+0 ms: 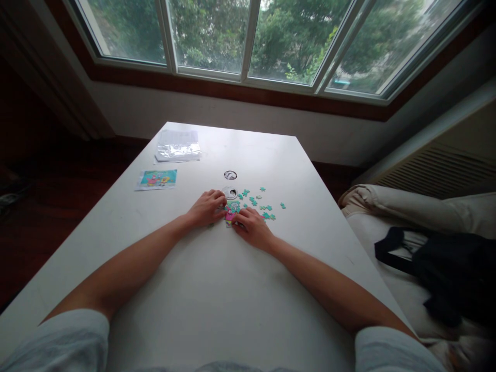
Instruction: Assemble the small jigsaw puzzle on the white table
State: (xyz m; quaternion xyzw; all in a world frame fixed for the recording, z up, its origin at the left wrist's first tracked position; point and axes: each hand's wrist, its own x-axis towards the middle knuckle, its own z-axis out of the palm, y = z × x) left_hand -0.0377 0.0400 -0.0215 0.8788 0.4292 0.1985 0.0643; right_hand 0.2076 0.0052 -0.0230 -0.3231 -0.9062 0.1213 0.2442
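On the white table, a partly joined jigsaw puzzle (pixel 230 214) with a pink figure lies between my hands. My left hand (pixel 209 207) rests at its left edge, fingers curled and fingertips against the pieces. My right hand (pixel 252 226) bends over the lower right side, its thumb and fingers close together at a puzzle piece; part of the puzzle is hidden under it. Several loose green jigsaw pieces (pixel 253 201) are scattered beyond and to the right of my right hand. At the far left lies a small picture card (pixel 158 179) with a pink and a yellow figure.
A clear plastic bag with papers (pixel 178 145) lies at the table's far left corner. Two round marked spots, an upper emblem (pixel 230 175) and a lower disc (pixel 230 193), sit beyond the puzzle. Right of the table (pixel 217 299), a pale seat (pixel 372 232) holds dark cloth (pixel 457 263).
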